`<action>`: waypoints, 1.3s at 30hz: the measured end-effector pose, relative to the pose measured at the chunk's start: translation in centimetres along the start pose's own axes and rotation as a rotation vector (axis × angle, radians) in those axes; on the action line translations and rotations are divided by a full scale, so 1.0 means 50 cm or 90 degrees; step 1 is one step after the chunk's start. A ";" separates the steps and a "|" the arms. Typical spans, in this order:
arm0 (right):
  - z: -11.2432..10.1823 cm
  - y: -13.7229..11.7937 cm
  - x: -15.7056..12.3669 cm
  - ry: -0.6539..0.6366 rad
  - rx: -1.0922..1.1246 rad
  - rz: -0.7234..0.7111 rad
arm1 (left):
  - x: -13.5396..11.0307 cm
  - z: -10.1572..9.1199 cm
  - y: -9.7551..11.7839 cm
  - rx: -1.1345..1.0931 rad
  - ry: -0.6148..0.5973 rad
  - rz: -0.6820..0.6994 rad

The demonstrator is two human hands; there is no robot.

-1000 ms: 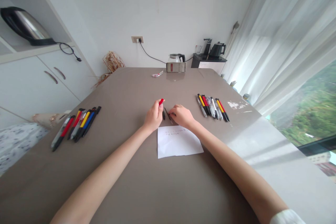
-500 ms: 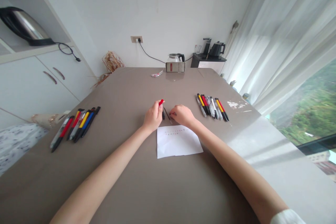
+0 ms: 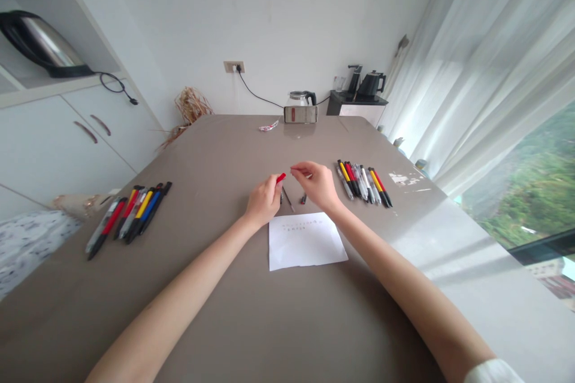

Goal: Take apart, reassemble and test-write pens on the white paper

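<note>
My left hand (image 3: 263, 198) is closed around a red pen barrel (image 3: 281, 178), whose end pokes out past the thumb. Just to its right, my right hand (image 3: 317, 184) pinches thumb and forefinger together close to the barrel's end; whatever lies between the fingertips is too small to make out. On the table below them lies a thin pen refill (image 3: 288, 199). A small black pen part (image 3: 303, 198) rests under my right hand. Nearer to me lies a white sheet of paper (image 3: 308, 245) with faint writing along its top.
Several colored pens (image 3: 130, 213) lie in a group on the left of the brown table (image 3: 215, 323), and several more pens (image 3: 363, 183) on the right. At the far edge a phone (image 3: 300, 114) stands before a glass pot (image 3: 297, 97), beside a small wrapper (image 3: 268, 126).
My right hand has lifted from the table and come up to the end of the red barrel, uncovering the small black part. My left hand has shifted slightly to the right.
</note>
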State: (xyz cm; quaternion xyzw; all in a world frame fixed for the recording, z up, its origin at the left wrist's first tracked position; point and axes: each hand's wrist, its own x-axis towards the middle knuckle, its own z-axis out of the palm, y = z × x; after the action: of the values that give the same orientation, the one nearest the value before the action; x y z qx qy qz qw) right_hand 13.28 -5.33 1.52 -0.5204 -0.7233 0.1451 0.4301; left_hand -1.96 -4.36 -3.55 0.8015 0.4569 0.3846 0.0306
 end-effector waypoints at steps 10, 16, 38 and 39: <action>0.013 -0.014 -0.009 0.051 0.085 -0.050 | 0.000 -0.003 0.003 0.064 -0.013 0.016; 0.012 -0.013 -0.012 0.018 0.043 -0.084 | 0.001 -0.005 0.004 0.056 -0.016 -0.014; 0.037 -0.015 -0.032 -0.283 -0.512 0.089 | 0.003 -0.007 0.007 0.029 0.033 -0.042; 0.035 -0.019 -0.031 -0.294 -0.520 0.093 | 0.003 -0.007 0.007 0.031 0.033 -0.042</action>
State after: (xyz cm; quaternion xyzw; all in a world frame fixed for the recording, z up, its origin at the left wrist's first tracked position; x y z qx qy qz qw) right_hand 11.47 -6.67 0.35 -0.6504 -0.7595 -0.0094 0.0071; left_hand -1.90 -4.56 -3.05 0.7763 0.4930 0.3926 0.0125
